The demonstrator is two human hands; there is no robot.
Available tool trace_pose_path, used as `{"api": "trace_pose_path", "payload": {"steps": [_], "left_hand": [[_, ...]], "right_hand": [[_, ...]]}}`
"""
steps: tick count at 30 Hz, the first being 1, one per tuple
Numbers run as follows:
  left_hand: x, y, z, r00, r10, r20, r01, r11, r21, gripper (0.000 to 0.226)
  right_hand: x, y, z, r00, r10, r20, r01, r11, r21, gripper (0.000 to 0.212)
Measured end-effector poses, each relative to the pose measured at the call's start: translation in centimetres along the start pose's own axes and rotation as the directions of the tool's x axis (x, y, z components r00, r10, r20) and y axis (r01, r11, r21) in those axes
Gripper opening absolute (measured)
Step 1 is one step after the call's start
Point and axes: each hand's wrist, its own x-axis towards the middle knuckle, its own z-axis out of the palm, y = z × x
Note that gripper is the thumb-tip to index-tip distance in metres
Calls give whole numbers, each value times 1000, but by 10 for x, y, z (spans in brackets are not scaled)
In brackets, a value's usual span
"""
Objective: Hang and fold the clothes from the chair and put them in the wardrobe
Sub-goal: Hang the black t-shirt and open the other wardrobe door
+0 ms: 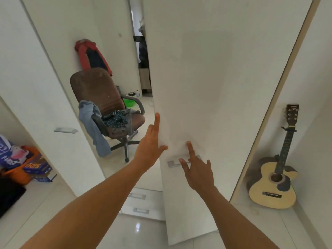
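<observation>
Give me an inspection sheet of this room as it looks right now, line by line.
surface: glossy white floor tiles.
job's things: brown chair carries a blue garment draped over its armrest and striped clothes on the seat; wardrobe door stands open.
clutter: bags and boxes on the left shelf; green basin on the floor behind the chair.
hands: left hand at the door's edge, fingers straight; right hand open, fingers spread over the door handle.
cables: nothing seen.
surroundings: guitar leaning in the right compartment; red jacket hanging on the wall behind the chair.
</observation>
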Motion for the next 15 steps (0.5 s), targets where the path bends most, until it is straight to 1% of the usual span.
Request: {"api": "trace_pose_path", "payload": {"steps": [2, 5, 8, 11, 13, 15], "left_hand": [[-24, 5, -1, 999, -6, 34, 8, 999, -49, 118], [-57, 24, -4, 993, 26, 113, -19, 998, -60, 118], [-84, 52, -6, 975, 131, 181, -121, 991, -65, 121], [-107, 74, -4, 951, 204, 232, -177, 975, -132, 124], [-118, 91, -1, 941, 217, 259, -174, 968, -181, 124], [-127, 109, 2, 927, 241, 288, -172, 954, -246, 122]], "right_hand": [[-18, 5, -7, 1000, 7, -2, -7, 1000, 11, 61], [-49, 12, -15, 999, -6, -39, 7, 1000, 19, 60], [-80, 14, -29, 999, 17, -37, -12, 990, 139, 58], [-106, -1, -65, 999, -6, -43, 16, 972, 236, 59], [-122, -21, -100, 994, -21, -104, 48, 963, 264, 62], [-139, -41, -136, 983, -39, -178, 87, 959, 270, 60]]}}
